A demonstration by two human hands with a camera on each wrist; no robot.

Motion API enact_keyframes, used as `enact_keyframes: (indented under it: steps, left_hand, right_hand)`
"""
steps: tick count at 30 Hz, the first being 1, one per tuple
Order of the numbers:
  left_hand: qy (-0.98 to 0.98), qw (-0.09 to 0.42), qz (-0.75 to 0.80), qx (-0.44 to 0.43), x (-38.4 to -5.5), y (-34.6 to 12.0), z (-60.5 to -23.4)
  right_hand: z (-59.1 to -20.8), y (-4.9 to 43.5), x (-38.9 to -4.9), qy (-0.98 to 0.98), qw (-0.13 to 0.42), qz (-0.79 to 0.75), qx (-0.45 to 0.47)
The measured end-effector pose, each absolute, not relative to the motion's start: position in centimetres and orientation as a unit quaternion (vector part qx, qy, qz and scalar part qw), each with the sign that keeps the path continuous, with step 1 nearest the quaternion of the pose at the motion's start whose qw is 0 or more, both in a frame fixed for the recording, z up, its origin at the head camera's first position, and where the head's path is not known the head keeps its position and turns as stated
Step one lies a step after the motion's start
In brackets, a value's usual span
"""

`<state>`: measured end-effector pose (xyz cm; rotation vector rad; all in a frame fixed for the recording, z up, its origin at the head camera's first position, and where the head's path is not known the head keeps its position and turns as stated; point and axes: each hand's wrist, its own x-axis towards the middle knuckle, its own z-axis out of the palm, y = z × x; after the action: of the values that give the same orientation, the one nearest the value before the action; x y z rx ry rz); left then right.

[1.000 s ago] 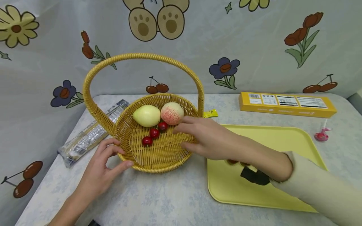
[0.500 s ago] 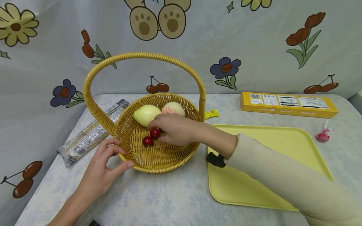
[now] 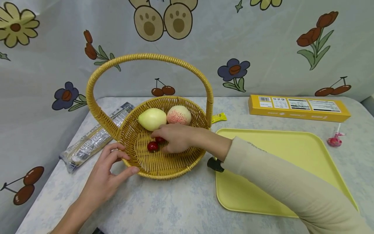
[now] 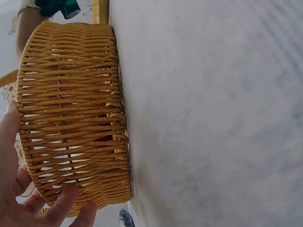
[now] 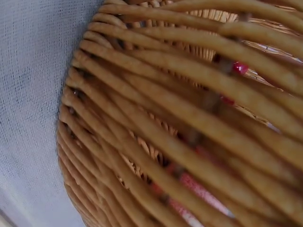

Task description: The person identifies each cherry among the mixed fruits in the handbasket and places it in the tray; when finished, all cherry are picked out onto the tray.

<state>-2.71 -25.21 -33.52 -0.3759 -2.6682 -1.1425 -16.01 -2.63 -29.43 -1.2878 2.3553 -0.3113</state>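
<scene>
- Cherries (image 3: 152, 146): 2 in view, lying on the floor of the wicker basket (image 3: 157, 164); 1 is part-covered by fingers.
- Right hand (image 3: 176, 138): reaches inside, index and thumb tips apart around the part-covered cherry; cannot tell if it pinches it.
- Left hand (image 3: 105, 174): fingers spread, resting against outer wall and rim, near left side.
- Handling, judged: cherries look light, glossy, probably firm fakes; likely to roll or slip. Best hold: 2 fingertips at the widest part, from above.
- Basket looks light and stiff, could slide if bumped; rim or handle (image 3: 150, 57) gives the best hold.
- In the way: peach (image 3: 179, 113) and pear-like fruit (image 3: 152, 119) sit close behind the cherries, crowding fingers; tall handle arches overhead; right side wall lies under the forearm.
- Around, on the counter (image 3: 172, 208): silver packet (image 3: 94, 141) left of basket, small yellow sachet (image 3: 219, 117) just beside it on the right, yellow tray (image 3: 248, 198) under the sleeve (image 3: 263, 172), orange-yellow box (image 3: 299, 112) behind tray, pink lollipop (image 3: 334, 141) far right.
- Right wrist view: mostly wicker, fingers not shown.
</scene>
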Motion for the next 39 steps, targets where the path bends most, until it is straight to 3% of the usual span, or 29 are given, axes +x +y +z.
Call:
enact_keyframes:
  steps: [17,39]
  left_hand:
    - [-0.907,0.102,-0.389,-0.122,-2.7,-25.2,-33.4]
    - [-0.907,0.107,-0.386,-0.126,-2.7,-25.3,-33.4]
  right_hand:
    - [-30.1,-2.6,-16.0,0.835,0.219,-0.146,-0.483]
    - [-28.4,1.6,-12.5,0.814,0.12,-0.274,-0.498]
